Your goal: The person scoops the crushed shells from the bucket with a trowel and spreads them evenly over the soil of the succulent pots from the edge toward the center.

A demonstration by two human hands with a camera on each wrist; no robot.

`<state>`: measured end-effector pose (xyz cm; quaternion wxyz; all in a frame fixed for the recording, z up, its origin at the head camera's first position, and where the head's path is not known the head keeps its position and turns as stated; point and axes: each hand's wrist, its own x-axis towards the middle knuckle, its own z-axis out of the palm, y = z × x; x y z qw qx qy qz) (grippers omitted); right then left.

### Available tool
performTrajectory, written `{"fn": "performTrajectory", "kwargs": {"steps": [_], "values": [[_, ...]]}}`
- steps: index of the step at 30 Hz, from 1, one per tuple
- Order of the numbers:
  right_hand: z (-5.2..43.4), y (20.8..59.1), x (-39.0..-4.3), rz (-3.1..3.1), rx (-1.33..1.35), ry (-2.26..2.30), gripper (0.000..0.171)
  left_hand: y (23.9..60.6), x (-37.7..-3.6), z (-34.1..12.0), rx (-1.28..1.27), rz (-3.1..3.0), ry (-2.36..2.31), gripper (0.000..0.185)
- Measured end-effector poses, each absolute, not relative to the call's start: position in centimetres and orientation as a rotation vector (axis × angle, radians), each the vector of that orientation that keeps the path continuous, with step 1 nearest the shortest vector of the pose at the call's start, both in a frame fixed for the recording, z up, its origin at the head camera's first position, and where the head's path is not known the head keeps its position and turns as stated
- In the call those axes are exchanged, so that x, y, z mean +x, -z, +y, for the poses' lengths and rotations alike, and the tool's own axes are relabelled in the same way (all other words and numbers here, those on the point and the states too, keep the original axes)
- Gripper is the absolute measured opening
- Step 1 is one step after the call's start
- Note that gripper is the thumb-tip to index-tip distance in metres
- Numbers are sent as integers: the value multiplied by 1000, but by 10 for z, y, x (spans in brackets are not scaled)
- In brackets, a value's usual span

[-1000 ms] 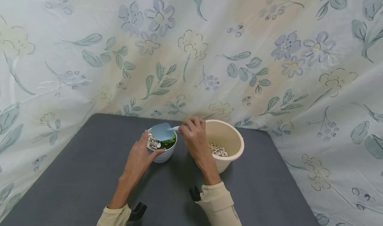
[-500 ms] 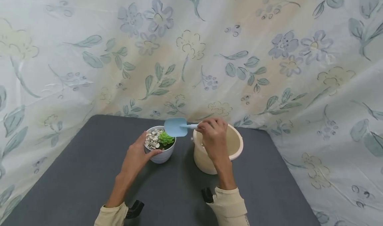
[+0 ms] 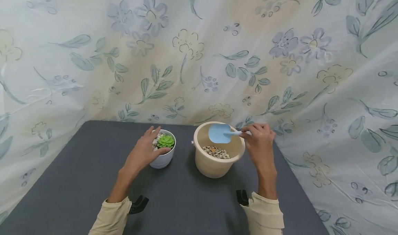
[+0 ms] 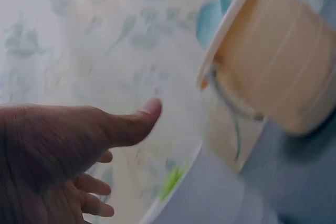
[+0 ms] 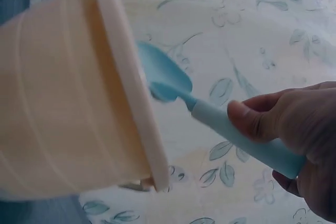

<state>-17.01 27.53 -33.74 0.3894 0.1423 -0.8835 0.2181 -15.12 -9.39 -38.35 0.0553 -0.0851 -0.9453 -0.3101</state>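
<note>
My right hand point(image 3: 260, 141) grips the pale handle of a light blue trowel point(image 3: 219, 133). Its blade hangs over the mouth of a cream bucket point(image 3: 214, 167), which holds a layer of small pebbles point(image 3: 216, 152). In the right wrist view the thumb presses along the trowel's handle point(image 5: 236, 135), and the blade lies partly behind the bucket's rim. My left hand point(image 3: 143, 150) hovers beside a small white pot point(image 3: 161, 161), fingers spread and thumb lifted off it. The pot holds a bright green succulent point(image 3: 166, 141) and pale stones, partly hidden behind the hand.
Pot and bucket stand apart on a dark grey table point(image 3: 192, 207), the bucket to the right. A floral cloth point(image 3: 199, 55) hangs right behind the table's back edge. The bucket's thin handle point(image 4: 231, 98) hangs down its side.
My right hand has carried the trowel rightward from over the pot to over the bucket. My left hand has let go of the pot's rim and opened. Pebbles in the bucket show again.
</note>
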Motion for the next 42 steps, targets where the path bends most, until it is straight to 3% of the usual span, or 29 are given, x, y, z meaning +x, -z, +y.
{"fn": "performTrajectory", "kwargs": {"steps": [12, 31, 37, 42], "values": [[273, 343, -192, -2369, 412, -219, 9, 376, -169, -23, -570, -2728, 985, 83], [251, 366, -205, -2551, 381, -43, 9, 392, -164, 4, -568, -2792, 1114, 82], [238, 371, -206, -2591, 377, 106, 37, 392, -165, 7, -589, -2777, 1109, 81], [231, 380, -210, -2603, 418, 75, 46, 390, -165, 7, -625, -2756, 1085, 82]]}}
